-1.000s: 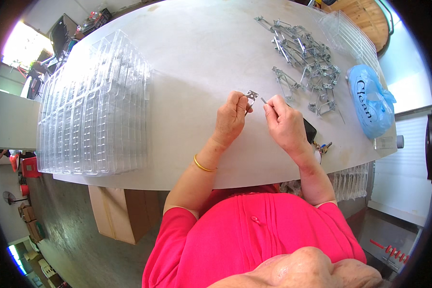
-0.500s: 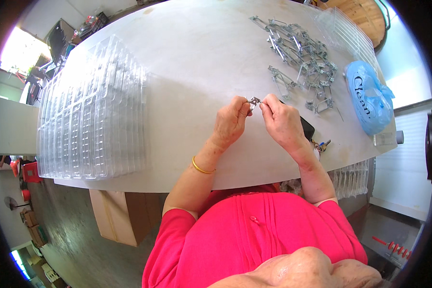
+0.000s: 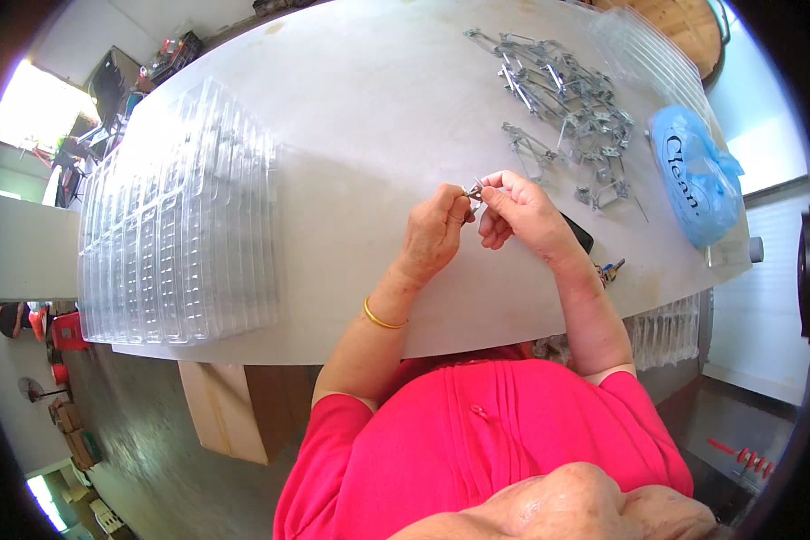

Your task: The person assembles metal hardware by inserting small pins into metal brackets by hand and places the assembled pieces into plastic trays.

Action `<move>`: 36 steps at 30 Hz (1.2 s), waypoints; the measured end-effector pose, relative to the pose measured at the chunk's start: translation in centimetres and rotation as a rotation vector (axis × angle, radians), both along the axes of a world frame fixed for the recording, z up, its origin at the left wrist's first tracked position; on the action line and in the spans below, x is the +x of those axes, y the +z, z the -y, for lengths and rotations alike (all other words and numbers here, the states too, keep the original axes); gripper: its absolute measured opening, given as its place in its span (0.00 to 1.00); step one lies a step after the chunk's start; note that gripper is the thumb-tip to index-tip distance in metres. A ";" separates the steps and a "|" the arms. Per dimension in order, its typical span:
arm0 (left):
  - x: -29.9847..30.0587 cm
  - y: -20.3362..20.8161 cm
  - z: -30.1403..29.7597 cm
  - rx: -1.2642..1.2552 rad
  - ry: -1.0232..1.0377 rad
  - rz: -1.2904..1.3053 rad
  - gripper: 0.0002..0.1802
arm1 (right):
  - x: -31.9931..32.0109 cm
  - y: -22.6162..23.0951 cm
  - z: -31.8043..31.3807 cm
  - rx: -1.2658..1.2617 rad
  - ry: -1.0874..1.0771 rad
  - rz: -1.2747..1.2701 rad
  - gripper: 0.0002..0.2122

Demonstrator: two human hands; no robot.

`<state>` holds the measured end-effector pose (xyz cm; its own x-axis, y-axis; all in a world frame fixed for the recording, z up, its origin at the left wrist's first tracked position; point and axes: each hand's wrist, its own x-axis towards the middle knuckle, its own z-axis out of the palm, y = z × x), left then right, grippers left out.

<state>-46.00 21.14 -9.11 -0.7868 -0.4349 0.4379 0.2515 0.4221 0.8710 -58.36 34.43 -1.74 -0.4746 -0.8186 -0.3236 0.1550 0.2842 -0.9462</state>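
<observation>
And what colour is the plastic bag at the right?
The plastic bag is light blue with black lettering, clearest in the head view.

The top (image 3: 549,441) is a pretty loud pinky-red, with short sleeves (image 3: 330,450), vertical pleats (image 3: 453,409) and a tiny matching button thing (image 3: 481,410). Also, gold-coloured bangle (image 3: 380,321) on the left forearm (image 3: 358,355).
</observation>
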 end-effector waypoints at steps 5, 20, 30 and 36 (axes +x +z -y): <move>0.4 0.9 -0.1 0.046 -0.066 0.036 0.05 | -1.2 -0.3 -1.1 -0.036 -0.018 0.345 0.12; 0.5 1.2 -0.9 0.040 -0.214 0.091 0.07 | -1.7 -1.6 -1.9 -0.240 -0.289 0.437 0.05; 0.2 0.6 -0.7 0.379 -0.092 0.119 0.11 | 2.3 -0.3 -1.5 -0.367 -0.256 -0.287 0.02; 0.3 0.8 -0.7 0.372 -0.100 0.120 0.10 | 2.8 -1.7 -1.1 -0.280 -0.226 -0.788 0.03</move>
<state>-45.73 21.79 -8.32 -0.8693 -0.4652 0.1671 0.1623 0.0507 0.9854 -55.55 35.57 -3.43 -0.6366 -0.6778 0.3679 -0.5511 0.0660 -0.8319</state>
